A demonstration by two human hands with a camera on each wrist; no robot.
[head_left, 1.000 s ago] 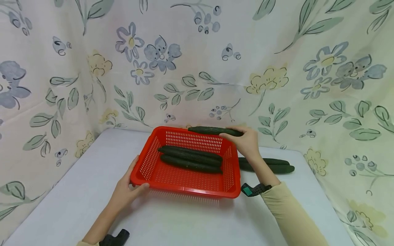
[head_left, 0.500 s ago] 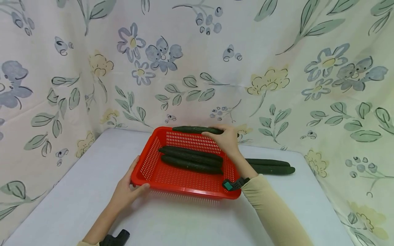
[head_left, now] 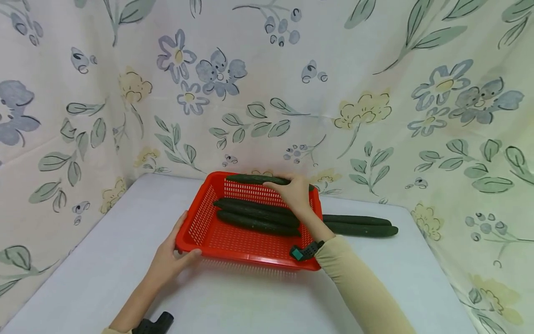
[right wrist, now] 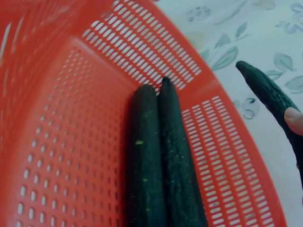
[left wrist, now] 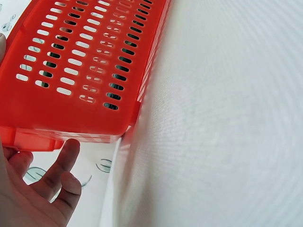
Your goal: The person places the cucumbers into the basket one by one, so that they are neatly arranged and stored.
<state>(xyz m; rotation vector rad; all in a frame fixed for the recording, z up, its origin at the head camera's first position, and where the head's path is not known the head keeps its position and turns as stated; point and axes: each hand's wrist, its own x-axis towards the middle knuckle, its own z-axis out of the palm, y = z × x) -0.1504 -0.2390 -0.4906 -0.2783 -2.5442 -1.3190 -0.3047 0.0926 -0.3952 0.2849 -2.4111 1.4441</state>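
My left hand [head_left: 168,260] grips the near left corner of a red plastic basket [head_left: 250,259], thumb over the rim. In the left wrist view its fingers [left wrist: 64,163] reach below the slotted basket wall. A dark green cucumber [head_left: 250,179] is held by my right hand [head_left: 297,197] over the basket's far rim, lying roughly along it. That cucumber's tapered tip [right wrist: 258,78] points away from the thumb in the right wrist view. Inside the basket, other cucumbers [head_left: 258,222] lie side by side; my right hand and forearm overlap the basket's right part.
Two more cucumbers [head_left: 360,228] lie on the white table [head_left: 250,306], just right of the basket. Behind the table hangs a floral cloth [head_left: 267,93], close beyond the basket's far side.
My right hand has moved left with the cucumber along the far rim, from the far right corner. The left hand and the basket stay in place.
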